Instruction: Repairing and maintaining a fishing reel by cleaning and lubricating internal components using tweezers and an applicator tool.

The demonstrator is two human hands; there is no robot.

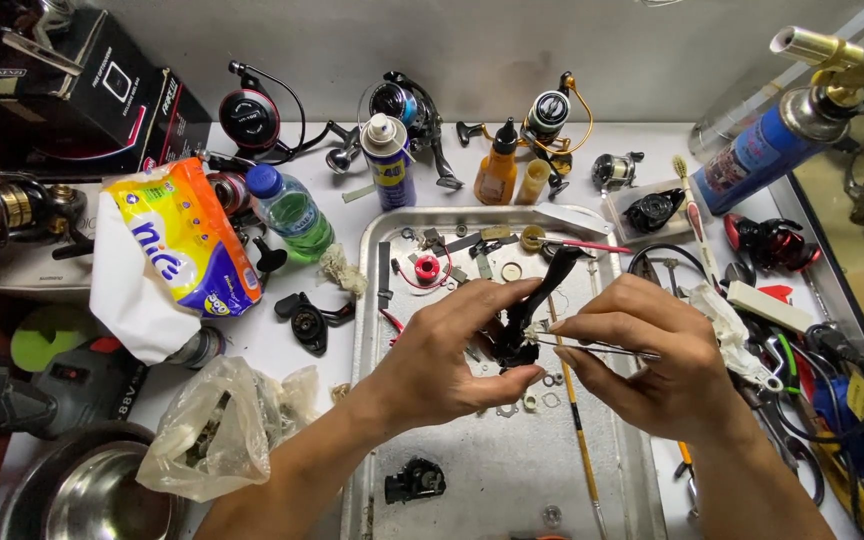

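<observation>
Fingers (pixel 512 295) of the left hand (pixel 452 355) are pinched narrow around the black, angular fishing-reel body part (pixel 530 310), thumb below, forefinger above; the right hand (pixel 652 360) pinches thin metal tweezers (pixel 592 347) between thumb and fingertips, tips meeting the black part's lower end; two hands, one part, one tool. That part hangs just above the shallow, dull-metal rectangular tray (pixel 512 470), over its middle; its long axis runs on a slant, narrow arm pointing up and away to the right, chunky end down by the left thumb. The tweezers lie nearly level, tips pointing left. On the tray's far end, small screws and one red ring-shaped piece (pixel 426 268); near its close edge, one small black housing (pixel 414 481); along its right side, one slim yellow-and-black stick (pixel 574 410). Behind the tray stand one blue-and-white spray can (pixel 388 160), one orange squeeze bottle (pixel 498 172), and three spinning reels in black and gold; left of the tray, one clear green-tinted plastic bottle (pixel 292 213) and one crinkled tissue pack (pixel 184 245) in yellow, white and orange.
</observation>
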